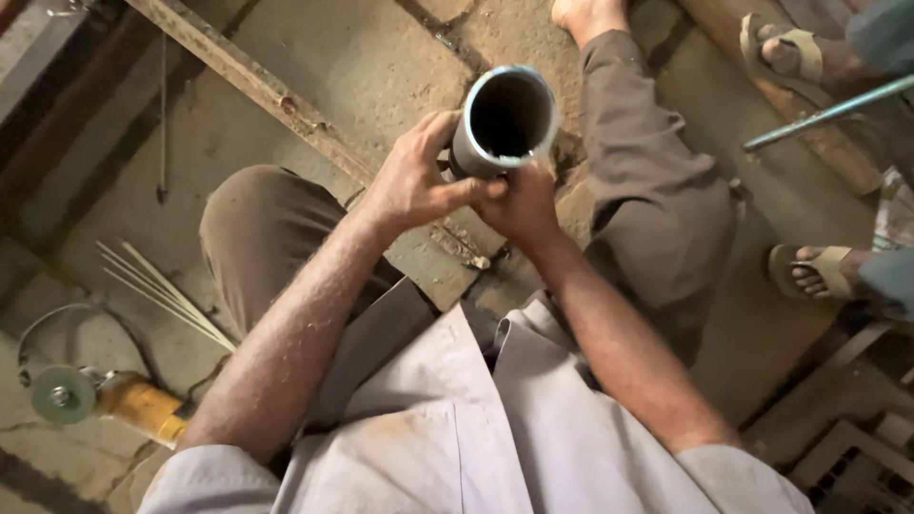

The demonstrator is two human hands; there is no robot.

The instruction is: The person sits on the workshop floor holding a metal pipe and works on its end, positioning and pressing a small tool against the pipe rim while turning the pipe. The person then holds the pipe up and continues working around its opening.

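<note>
Head view looks straight down on one person seated on a cracked concrete floor [381, 67], knees spread, both bare hands raised around one short metal pipe [505, 122]. Its open mouth points up at the camera, dark inside with a bright rim. Left hand [414, 181] wraps the pipe's left side, its grip closed on the wall with the thumb stretched across the lower edge; right hand [524, 205] cups the pipe from below, fingers curled under it and touching the left thumb. The pipe sits just above and between the two hands. One angle grinder [100, 398] with a yellow body lies on the floor at lower left, beside a small bundle of thin rods [167, 295]. Two sandalled feet [809, 271] of another person stand at right.
</note>
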